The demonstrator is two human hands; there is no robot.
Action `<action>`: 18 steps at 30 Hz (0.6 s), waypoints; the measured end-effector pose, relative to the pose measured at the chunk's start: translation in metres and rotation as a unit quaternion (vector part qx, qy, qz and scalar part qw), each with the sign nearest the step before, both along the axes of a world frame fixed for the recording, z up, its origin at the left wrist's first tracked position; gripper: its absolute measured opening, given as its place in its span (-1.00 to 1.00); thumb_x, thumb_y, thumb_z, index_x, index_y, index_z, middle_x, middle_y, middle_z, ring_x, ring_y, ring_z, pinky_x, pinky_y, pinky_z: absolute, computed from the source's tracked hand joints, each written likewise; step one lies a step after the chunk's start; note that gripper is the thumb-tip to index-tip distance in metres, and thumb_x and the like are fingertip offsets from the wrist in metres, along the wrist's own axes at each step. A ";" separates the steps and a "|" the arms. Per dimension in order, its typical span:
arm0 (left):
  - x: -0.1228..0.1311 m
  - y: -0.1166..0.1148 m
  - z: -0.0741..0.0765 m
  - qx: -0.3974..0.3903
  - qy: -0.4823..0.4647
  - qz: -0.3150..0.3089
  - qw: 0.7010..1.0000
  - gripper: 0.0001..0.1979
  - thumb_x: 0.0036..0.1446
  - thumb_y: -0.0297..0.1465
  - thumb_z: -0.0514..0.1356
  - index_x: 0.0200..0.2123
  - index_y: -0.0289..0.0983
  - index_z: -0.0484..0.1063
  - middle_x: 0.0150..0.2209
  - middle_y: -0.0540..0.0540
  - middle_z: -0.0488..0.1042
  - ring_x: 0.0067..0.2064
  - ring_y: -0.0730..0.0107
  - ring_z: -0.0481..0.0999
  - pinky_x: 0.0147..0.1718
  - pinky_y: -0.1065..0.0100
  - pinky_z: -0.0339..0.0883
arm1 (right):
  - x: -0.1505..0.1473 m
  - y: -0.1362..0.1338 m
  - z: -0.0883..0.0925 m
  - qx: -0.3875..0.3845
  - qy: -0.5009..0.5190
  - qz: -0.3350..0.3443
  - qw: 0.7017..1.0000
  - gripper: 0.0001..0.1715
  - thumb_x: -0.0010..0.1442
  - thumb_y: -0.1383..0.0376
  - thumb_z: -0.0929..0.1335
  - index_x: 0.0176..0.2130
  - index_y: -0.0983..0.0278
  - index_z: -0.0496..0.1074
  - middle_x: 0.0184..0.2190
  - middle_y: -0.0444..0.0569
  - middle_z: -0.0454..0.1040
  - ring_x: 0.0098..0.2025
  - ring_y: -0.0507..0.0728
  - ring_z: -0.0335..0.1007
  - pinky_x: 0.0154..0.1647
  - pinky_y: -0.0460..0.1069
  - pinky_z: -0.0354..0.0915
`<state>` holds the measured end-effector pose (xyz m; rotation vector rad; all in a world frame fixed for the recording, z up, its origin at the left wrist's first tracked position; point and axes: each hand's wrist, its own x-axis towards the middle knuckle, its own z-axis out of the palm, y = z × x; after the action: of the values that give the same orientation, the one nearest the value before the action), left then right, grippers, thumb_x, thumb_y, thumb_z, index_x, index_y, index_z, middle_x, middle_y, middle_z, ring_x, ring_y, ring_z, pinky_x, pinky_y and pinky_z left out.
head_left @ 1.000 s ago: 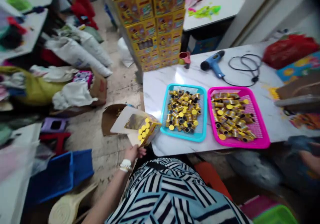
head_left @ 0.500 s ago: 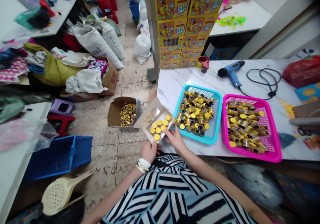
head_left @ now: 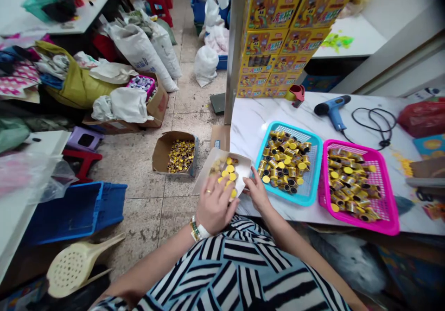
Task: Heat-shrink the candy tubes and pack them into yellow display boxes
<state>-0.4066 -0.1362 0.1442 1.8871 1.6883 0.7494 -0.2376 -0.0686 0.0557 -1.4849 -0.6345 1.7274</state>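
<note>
An open white cardboard box point(head_left: 244, 163) is held above the table's near left edge, with several yellow-lidded little tubs point(head_left: 230, 168) inside. My right hand point(head_left: 257, 191) grips the box's right side between thumb and fingers. Over the box's near left part, my left hand point(head_left: 216, 205) lies with fingers stretched out across the tubs, covering some of them. Whether its fingertips press on the tubs I cannot tell. Just right of the box stands a turquoise basket point(head_left: 314, 181) of similar gold tubs with yellow and black ends.
A pink basket point(head_left: 391, 199) of gold tubs stands on the right, behind it a blue heat gun point(head_left: 334, 111) and a red tape dispenser point(head_left: 298, 95). Yellow printed cartons point(head_left: 274, 12) are stacked at the back. On the floor is a cardboard box point(head_left: 160, 155) of tubs.
My left hand has left the box's near edge and reached over the tubs with fingers spread. The tubs have shifted within the box. The view has swung left.
</note>
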 end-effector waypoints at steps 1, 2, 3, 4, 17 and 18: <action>-0.005 0.008 0.000 0.021 0.051 0.024 0.998 -0.40 0.16 -0.16 0.19 0.21 -0.32 0.34 0.31 -0.31 0.22 0.38 -0.18 0.02 0.33 -0.12 -0.21 | 0.002 0.000 0.000 -0.003 0.001 -0.004 1.000 0.13 -0.04 0.09 0.46 0.38 0.13 -0.03 -0.26 -0.12 0.49 -0.25 0.14 0.47 -0.25 0.05 0.44; -0.010 0.017 -0.002 0.029 0.092 0.054 0.994 -0.31 0.15 -0.13 0.19 0.27 -0.37 0.25 0.37 -0.34 0.07 0.41 -0.22 -0.12 0.33 -0.17 -0.31 | 0.004 -0.001 -0.001 -0.005 0.001 -0.009 1.000 0.10 -0.03 0.10 0.45 0.38 0.12 -0.01 -0.27 -0.12 0.50 -0.27 0.14 0.47 -0.26 0.05 0.43; -0.016 0.025 -0.007 0.025 0.117 0.081 0.990 -0.21 0.12 -0.10 0.20 0.31 -0.43 0.16 0.40 -0.38 -0.05 0.42 -0.27 -0.22 0.32 -0.21 -0.37 | 0.006 -0.001 -0.001 -0.007 0.001 -0.015 1.000 0.07 -0.02 0.10 0.44 0.37 0.11 0.01 -0.27 -0.12 0.52 -0.28 0.14 0.47 -0.27 0.05 0.43; -0.022 0.033 -0.014 0.012 0.125 0.101 0.987 -0.12 0.09 -0.07 0.22 0.32 -0.50 0.09 0.41 -0.43 -0.12 0.42 -0.32 -0.28 0.31 -0.25 -0.39 | 0.008 -0.002 -0.002 -0.007 0.003 -0.021 1.000 0.04 -0.02 0.09 0.43 0.36 0.10 0.04 -0.24 -0.12 0.53 -0.28 0.14 0.47 -0.27 0.06 0.43; -0.047 0.077 -0.079 -0.370 -0.566 -0.021 0.736 -0.26 -0.07 -0.19 0.39 0.16 -0.28 0.26 0.00 -0.24 0.52 -0.06 0.12 0.55 -0.08 0.23 0.39 | -0.002 -0.008 0.016 0.036 0.080 -0.007 0.996 -0.33 0.07 0.08 0.39 0.16 0.19 0.34 -0.01 -0.03 0.54 -0.09 0.23 0.50 -0.16 0.08 0.45; -0.045 0.079 -0.078 -0.369 -0.569 -0.026 0.735 -0.25 -0.09 -0.22 0.40 0.16 -0.28 0.25 -0.01 -0.23 0.53 -0.07 0.12 0.55 -0.08 0.23 0.38 | 0.000 -0.008 0.019 0.039 0.080 -0.006 0.996 -0.33 0.08 0.08 0.39 0.16 0.18 0.34 0.00 -0.03 0.54 -0.07 0.24 0.49 -0.14 0.08 0.45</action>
<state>-0.4518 -0.0576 0.0663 0.5944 0.8537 0.7739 -0.2373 -0.0763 0.0745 -1.2793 -0.6003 1.7716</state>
